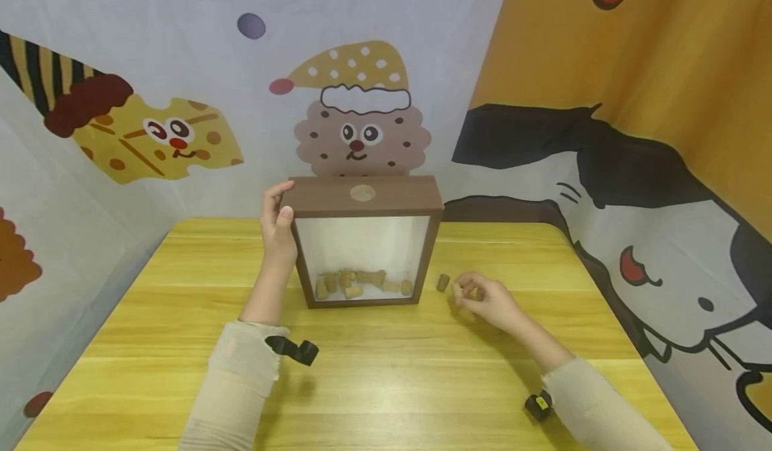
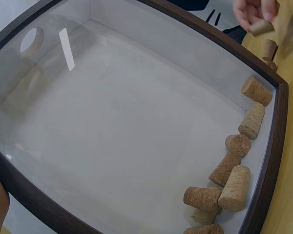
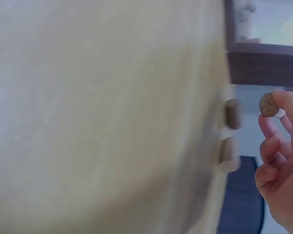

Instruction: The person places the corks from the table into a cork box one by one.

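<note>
My left hand [image 1: 277, 233] grips the upper left corner of a dark wooden shadow box [image 1: 398, 198], thumb on the front edge. The box stands upright with a clear front pane and a round hole in its top. Several corks [image 2: 234, 187] lie along the bottom inside. To the right of the box, my right hand [image 1: 491, 302] pinches a cork [image 3: 268, 104] between thumb and fingers, above the table. Beside it a loose cork [image 1: 443, 282] stands on the table, and another cork [image 3: 229, 155] shows in the right wrist view, blurred.
The yellow wood-grain table [image 1: 374, 384] carries the box near its back edge. A cloth with cartoon figures [image 1: 362, 136] hangs behind and to the sides. Black straps with small devices [image 1: 292, 349] sit on both sleeves.
</note>
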The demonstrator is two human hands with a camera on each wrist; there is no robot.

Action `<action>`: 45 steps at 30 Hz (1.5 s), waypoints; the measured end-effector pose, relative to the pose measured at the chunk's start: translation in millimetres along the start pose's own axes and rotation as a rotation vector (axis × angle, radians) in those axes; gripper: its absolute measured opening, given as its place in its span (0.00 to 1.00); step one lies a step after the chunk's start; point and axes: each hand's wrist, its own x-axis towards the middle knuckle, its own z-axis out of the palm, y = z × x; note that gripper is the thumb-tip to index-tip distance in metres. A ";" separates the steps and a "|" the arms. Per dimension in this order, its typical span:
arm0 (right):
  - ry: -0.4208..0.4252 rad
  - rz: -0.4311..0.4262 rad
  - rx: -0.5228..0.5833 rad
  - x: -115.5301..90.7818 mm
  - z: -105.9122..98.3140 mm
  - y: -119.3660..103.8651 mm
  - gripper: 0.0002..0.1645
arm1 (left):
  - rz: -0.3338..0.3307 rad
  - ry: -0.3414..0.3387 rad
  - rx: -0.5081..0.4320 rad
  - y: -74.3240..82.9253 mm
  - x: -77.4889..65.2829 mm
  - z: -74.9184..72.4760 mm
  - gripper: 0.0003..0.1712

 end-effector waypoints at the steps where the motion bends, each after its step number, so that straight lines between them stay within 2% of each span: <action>1: 0.019 -0.018 0.003 0.0 -1.9 -3.9 0.21 | 0.001 0.000 -0.001 0.0 0.0 -0.2 0.45; 4: 0.075 -0.069 0.011 0.3 -7.4 -17.2 0.21 | -0.001 0.004 -0.010 -0.5 0.2 -0.9 0.47; 11: 0.136 -0.085 0.037 0.0 -21.0 -58.3 0.23 | 0.003 0.005 -0.028 -1.0 0.4 -0.6 0.50; 14: 0.172 -0.120 0.039 -0.9 -25.9 -74.5 0.23 | 0.004 0.009 -0.031 -0.7 0.6 -0.3 0.49; 23: 0.289 -0.312 0.075 0.9 -37.4 -114.9 0.29 | 0.014 0.010 -0.040 2.6 1.2 3.4 0.48; 31: 0.328 -0.448 0.088 17.6 -48.7 -155.2 0.29 | 0.006 0.019 -0.033 1.5 1.1 1.7 0.48; 35: 0.341 -0.478 0.102 28.4 -52.5 -172.8 0.30 | 0.018 0.024 -0.028 1.0 1.5 1.0 0.47; 41: 0.343 -0.537 0.124 47.3 -58.1 -197.9 0.28 | -0.006 0.017 -0.020 -1.1 1.2 -1.1 0.48; 45: 0.340 -0.545 0.130 60.3 -60.8 -210.3 0.26 | -0.008 0.009 -0.023 -1.6 0.4 -1.0 0.50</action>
